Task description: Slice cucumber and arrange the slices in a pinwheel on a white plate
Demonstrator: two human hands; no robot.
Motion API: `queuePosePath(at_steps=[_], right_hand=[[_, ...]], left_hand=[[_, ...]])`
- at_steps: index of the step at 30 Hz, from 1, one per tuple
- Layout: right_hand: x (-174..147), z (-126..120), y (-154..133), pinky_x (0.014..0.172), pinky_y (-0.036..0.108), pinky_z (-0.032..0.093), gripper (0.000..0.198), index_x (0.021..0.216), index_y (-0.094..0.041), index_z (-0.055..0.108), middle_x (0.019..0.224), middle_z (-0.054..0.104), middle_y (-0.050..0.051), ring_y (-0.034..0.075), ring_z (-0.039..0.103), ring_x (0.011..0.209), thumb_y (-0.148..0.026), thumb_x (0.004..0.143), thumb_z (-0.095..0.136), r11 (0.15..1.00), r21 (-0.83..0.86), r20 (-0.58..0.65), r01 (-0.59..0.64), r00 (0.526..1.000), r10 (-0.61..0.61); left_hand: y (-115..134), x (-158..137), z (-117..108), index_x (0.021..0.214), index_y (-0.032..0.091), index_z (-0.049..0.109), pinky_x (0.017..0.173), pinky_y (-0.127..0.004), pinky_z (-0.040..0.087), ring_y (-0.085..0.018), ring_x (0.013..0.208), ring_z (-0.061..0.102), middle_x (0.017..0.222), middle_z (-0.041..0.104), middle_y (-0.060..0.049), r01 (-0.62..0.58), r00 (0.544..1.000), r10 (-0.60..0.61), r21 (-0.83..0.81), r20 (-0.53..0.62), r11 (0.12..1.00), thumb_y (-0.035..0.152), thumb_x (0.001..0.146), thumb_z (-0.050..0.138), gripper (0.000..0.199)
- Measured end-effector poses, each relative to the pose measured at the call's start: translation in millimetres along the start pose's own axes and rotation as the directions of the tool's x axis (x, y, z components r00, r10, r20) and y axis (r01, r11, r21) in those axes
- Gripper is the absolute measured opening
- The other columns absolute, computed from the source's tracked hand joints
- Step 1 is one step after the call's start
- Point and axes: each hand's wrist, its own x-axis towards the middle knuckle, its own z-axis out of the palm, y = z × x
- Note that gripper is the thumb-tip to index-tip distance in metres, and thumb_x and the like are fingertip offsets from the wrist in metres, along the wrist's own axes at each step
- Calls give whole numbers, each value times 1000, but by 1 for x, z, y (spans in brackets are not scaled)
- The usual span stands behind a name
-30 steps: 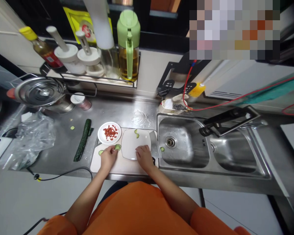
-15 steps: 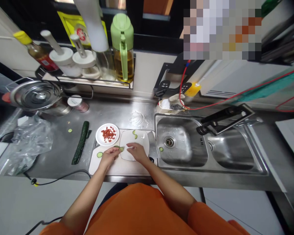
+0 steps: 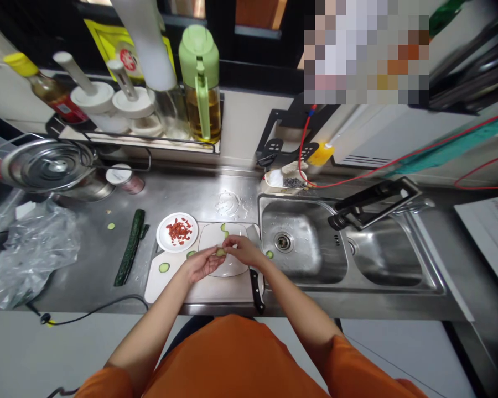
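one blurred cucumber slice (image 3: 220,252) is clamped in left fingers (image 3: 209,254), right fingers' (image 3: 233,241) hold unclear.

No text is legible: the red bottle label (image 3: 69,109) at ten o'clock and printed paper (image 3: 487,235) at three blur.

We note left hand (image 3: 205,264) over left edge of square plate (image 3: 211,234), palm upturned, fingertips pinched; right hand (image 3: 244,250) over its right half, fingers bent; both forearms (image 3: 160,320) converge from its near side.

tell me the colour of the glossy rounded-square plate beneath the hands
The glossy rounded-square plate is white, best seen in the head view.
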Motion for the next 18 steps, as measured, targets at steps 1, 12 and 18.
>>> queuePosePath(at_steps=[1,12,18], right_hand=[[2,-5,1,61,21,38,8,76,-17,63,72,61,-2,11,53,69,-20,75,55,1000,-7,16,6,1000,-5],[55,-33,25,64,21,38,14,77,-17,66,67,62,-3,10,52,63,-10,72,55,972,-226,-18,58,998,-63],[78,-36,36,69,23,37,13,74,-18,66,66,63,-1,12,53,68,-9,75,56,867,-485,-23,118,989,-148]], left_hand=[[1,4,2,92,10,62,56,-15,51,-10,69,64,82,68,-10,-15,1000,15,8,11,1000,25,81,62,19],[17,43,20,91,12,62,68,-22,51,-9,64,62,70,65,-2,-358,879,386,147,-281,922,12,63,70,30],[20,54,20,81,17,67,67,-25,47,-11,59,58,62,63,2,-331,664,667,668,-337,667,28,63,66,21]])
